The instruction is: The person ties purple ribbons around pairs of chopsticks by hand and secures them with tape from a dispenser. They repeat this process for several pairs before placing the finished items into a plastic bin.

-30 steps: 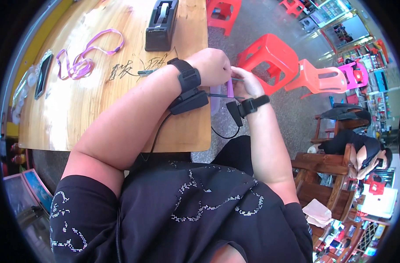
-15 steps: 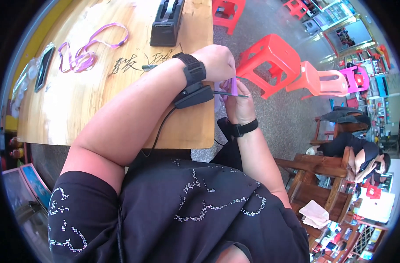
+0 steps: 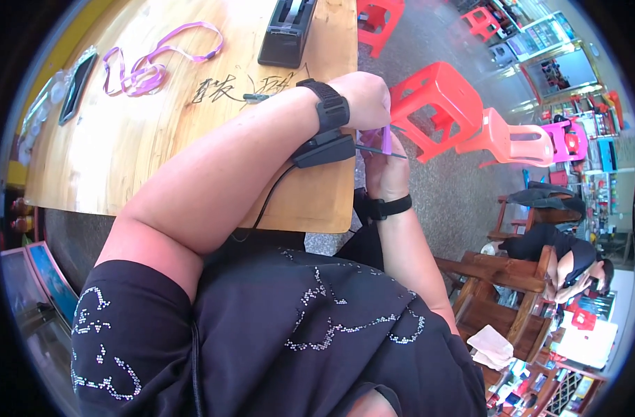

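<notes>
My left hand [image 3: 365, 97] is closed in a fist just past the right edge of the wooden table [image 3: 123, 146], with a black band and wired device on the wrist. My right hand [image 3: 386, 170] is right under it, fingers curled up toward it. Between the two hands is a small purple piece [image 3: 386, 139] and a thin dark rod [image 3: 383, 151] that sticks out to the right. Both hands pinch these; which hand grips which I cannot tell.
On the table lie a purple lanyard [image 3: 150, 66], a black tape dispenser [image 3: 288, 31], a phone [image 3: 76, 87] at the left edge and a small green-tipped pen [image 3: 256, 98]. Red plastic stools [image 3: 439, 104] stand right of the table. A person sits on a wooden chair [image 3: 519, 292] at the lower right.
My right hand has dropped and turned so it now sits under the left fist. The left fist stayed at the table edge. The thin rod now points right.
</notes>
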The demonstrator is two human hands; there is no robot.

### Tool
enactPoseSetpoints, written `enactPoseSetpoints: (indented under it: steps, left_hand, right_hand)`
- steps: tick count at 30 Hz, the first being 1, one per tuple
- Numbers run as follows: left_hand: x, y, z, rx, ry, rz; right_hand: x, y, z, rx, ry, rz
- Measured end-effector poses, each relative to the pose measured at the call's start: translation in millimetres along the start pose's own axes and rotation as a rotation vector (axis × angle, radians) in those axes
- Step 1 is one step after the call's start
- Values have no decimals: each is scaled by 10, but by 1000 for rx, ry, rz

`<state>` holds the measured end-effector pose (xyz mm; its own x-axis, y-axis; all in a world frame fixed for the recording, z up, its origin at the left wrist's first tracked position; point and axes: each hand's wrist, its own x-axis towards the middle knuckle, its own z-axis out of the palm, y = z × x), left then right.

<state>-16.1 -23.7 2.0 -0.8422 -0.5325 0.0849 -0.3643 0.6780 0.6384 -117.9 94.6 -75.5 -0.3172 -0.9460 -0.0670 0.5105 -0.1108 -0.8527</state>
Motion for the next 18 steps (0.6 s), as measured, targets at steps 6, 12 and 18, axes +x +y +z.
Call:
enactPoseSetpoints:
  steps: [6, 12, 18]
  left_hand:
    - [4, -9, 14, -1, 15, 22]
    - [-12, 12, -2, 18, 17, 18]
    - [-3, 23, -10, 31, -9, -3]
  right_hand:
    - [35, 52, -77, -37, 25, -36]
    - [65, 62, -116, -52, -34, -73]
    - [48, 57, -122, 16, 16, 4]
